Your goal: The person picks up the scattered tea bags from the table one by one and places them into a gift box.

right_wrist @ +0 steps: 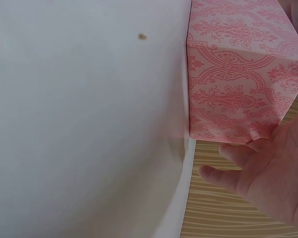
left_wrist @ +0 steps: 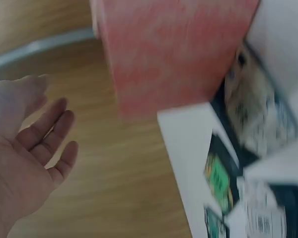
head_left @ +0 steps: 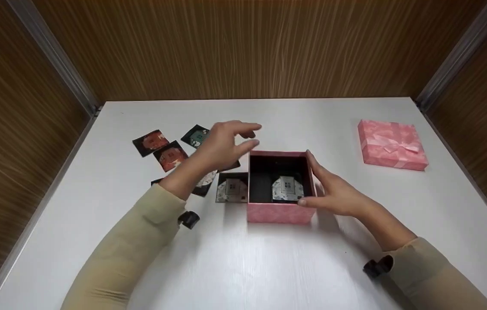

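A pink open-topped gift box (head_left: 280,213) stands on the white table, with a black interior. Inside lies a dark square packet with a silvery patterned label (head_left: 288,188), toward the right. My right hand (head_left: 337,194) holds the box's right side, thumb at the front rim and index finger at the far corner; the right wrist view shows other fingers loosely bent beside the patterned wall (right_wrist: 233,94). Raised left of the box, my left hand (head_left: 227,144) has nothing between its parted thumb and fingers. A similar packet (head_left: 231,189) lies against the box's left side.
Several flat square packets are scattered at left, among them orange-red (head_left: 171,156) and green (head_left: 197,135) ones; my left arm partly hides some. A pink lid with a bow (head_left: 394,145) lies at right. Wood-grain panels (head_left: 243,47) enclose the table's back and sides.
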The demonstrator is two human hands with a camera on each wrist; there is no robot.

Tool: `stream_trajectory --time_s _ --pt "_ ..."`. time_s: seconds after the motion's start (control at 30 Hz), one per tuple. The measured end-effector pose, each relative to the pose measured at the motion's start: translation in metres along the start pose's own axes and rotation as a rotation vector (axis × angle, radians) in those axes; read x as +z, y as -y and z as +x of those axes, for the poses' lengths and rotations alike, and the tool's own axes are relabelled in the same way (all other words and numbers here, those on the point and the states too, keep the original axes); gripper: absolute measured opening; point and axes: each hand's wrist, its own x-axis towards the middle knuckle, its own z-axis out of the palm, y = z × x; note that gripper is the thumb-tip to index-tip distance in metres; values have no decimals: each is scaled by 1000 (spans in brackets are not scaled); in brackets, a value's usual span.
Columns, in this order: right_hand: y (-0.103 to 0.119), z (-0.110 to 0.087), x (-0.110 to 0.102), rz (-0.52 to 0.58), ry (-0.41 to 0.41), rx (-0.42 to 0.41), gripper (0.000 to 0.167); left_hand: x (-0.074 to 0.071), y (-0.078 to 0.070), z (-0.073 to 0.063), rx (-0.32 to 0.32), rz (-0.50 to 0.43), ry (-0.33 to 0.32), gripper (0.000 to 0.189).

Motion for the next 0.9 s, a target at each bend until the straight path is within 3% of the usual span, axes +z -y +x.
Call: stream_trajectory --time_s 0.23,0.4,0.6,0.8,0.9 --pt "0 -4 0 -16 6 4 123 -59 45 -25 -180 -74 -174 42" --pt "0 -11 -1 -14 4 26 124 -87 84 -43 -303 -90 -274 44" --pt "-1 -13 -3 -19 -1 23 124 -104 126 -63 -438 -120 -310 50" --pt "-1 -11 -1 -24 -4 19 124 -109 156 -79 -583 -134 -274 60" --pt "0 -11 -1 -23 -11 15 123 -107 168 -83 -624 -116 -257 64"
